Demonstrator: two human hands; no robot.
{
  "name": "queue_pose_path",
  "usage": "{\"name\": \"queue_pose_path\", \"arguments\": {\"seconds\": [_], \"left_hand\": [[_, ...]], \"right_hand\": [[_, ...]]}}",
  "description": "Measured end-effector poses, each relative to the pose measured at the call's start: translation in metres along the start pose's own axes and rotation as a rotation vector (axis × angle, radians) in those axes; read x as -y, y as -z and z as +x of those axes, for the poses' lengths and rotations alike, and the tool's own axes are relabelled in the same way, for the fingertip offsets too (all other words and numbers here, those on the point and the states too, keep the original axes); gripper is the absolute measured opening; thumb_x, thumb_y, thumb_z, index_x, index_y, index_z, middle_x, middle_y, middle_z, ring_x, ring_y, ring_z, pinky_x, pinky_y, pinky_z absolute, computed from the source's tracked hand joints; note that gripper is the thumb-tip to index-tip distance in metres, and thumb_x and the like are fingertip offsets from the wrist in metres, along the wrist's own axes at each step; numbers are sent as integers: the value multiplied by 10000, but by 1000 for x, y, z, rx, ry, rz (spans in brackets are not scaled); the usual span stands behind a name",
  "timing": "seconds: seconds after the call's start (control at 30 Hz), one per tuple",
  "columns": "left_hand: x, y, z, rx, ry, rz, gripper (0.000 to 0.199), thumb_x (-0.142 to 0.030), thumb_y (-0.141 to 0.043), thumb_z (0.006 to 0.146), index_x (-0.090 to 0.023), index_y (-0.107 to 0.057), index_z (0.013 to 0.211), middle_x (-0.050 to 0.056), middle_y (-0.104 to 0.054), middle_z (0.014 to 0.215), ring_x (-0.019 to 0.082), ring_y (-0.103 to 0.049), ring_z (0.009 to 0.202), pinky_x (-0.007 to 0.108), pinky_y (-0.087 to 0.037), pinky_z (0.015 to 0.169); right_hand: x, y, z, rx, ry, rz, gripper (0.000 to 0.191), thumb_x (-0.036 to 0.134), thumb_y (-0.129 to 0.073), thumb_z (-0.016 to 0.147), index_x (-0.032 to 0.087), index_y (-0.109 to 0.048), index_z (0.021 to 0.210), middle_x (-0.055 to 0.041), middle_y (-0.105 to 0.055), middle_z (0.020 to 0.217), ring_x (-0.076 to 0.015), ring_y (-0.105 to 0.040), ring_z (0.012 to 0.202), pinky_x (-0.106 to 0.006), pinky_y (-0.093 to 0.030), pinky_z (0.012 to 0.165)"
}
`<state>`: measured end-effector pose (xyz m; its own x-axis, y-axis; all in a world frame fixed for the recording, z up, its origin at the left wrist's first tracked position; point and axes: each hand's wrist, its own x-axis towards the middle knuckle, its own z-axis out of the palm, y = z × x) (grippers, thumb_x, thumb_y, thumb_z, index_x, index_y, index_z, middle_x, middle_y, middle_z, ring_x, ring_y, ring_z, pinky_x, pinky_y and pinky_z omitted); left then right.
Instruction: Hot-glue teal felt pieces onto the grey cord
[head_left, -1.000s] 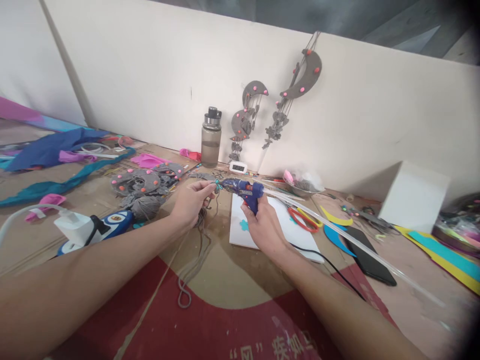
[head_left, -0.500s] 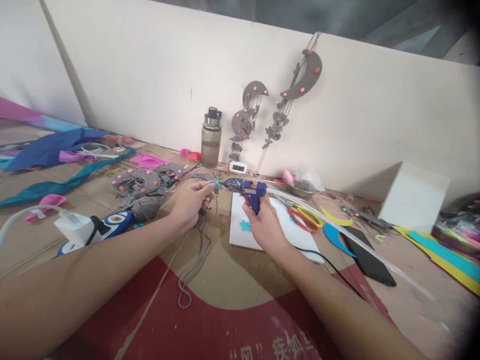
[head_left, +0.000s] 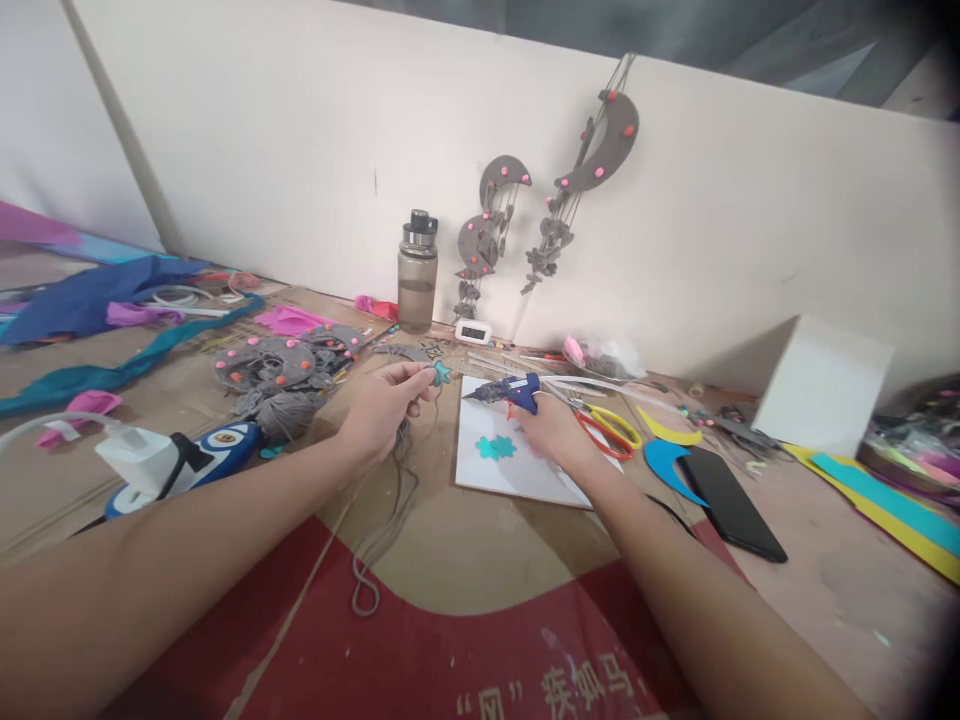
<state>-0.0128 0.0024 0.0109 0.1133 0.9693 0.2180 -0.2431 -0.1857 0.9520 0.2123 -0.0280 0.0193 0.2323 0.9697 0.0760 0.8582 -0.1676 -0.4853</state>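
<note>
Pinched between the thumb and fingers of my left hand [head_left: 390, 405] is a small teal flower cutout [head_left: 442, 373]. Grey yarn [head_left: 401, 500] hangs from below this hand and trails in a loop on the cardboard. My right hand [head_left: 555, 432] is wrapped round the handle of a blue hot glue gun [head_left: 517, 390], whose nozzle points left over a white board [head_left: 480, 478]. Teal flower cutouts [head_left: 495, 447] lie on that board, left of my right hand. Scissors with red and yellow handles [head_left: 607, 432] lie at its right edge, partly behind my hand.
A water bottle [head_left: 417, 275] and a small digital clock [head_left: 472, 331] stand at the back. Grey moon hangings [head_left: 611, 150] hang on the wall. At right lie a blue crescent [head_left: 671, 470] and a black phone [head_left: 731, 505]. A power strip [head_left: 232, 445] and yarn ball [head_left: 289, 415] are left.
The glue gun has moved away from the flower, to the right and down over the board, with my right hand. My left hand still holds the flower in nearly the same place.
</note>
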Motion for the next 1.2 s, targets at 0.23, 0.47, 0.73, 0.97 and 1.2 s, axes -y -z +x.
{"name": "queue_pose_path", "arguments": {"seconds": [0.23, 0.47, 0.73, 0.97, 1.2], "left_hand": [[-6, -4, -10, 44, -63, 187, 291, -419, -649, 716, -144, -649, 811, 3, -588, 647, 65, -438, 494, 186, -339, 456], [-18, -13, -20, -27, -183, 401, 226, -364, -652, 701, -157, -688, 787, 22, -651, 719, 113, -529, 601, 218, -406, 560], [-20, -16, -24, -45, -193, 386, 184, -342, -674, 678, -166, -701, 724, 30, -664, 699, 131, -532, 609, 224, -392, 556], [-17, -16, -23, 23, -66, 319, 219, -376, -672, 682, -165, -686, 738, -14, -557, 516, 91, -419, 449, 220, -297, 438], [-19, -19, -28, 57, -52, 358, 214, -367, -658, 698, -160, -682, 744, -34, -501, 469, 73, -348, 417, 218, -260, 430]], "right_hand": [[12, 2, -15, -388, 244, -103, 140, 278, -516, 797, 159, -542, 866, -134, -587, 951, -261, -539, 946, -394, -407, 836], [61, -21, -46, 11, 264, 982, 438, 274, -628, 691, 227, -371, 1043, -56, -566, 1054, -147, -591, 898, -328, -475, 813], [64, -29, -54, -6, 151, 989, 374, 322, -620, 697, 240, -418, 1000, 72, -471, 702, -92, -479, 592, -223, -429, 544], [58, -18, -54, -217, 312, 688, 144, 337, -525, 784, 202, -556, 746, 41, -486, 637, -102, -397, 592, -216, -332, 546], [56, -20, -52, -237, 309, 701, 184, 377, -530, 791, 201, -572, 755, 18, -594, 708, -115, -484, 638, -228, -371, 603]]}}
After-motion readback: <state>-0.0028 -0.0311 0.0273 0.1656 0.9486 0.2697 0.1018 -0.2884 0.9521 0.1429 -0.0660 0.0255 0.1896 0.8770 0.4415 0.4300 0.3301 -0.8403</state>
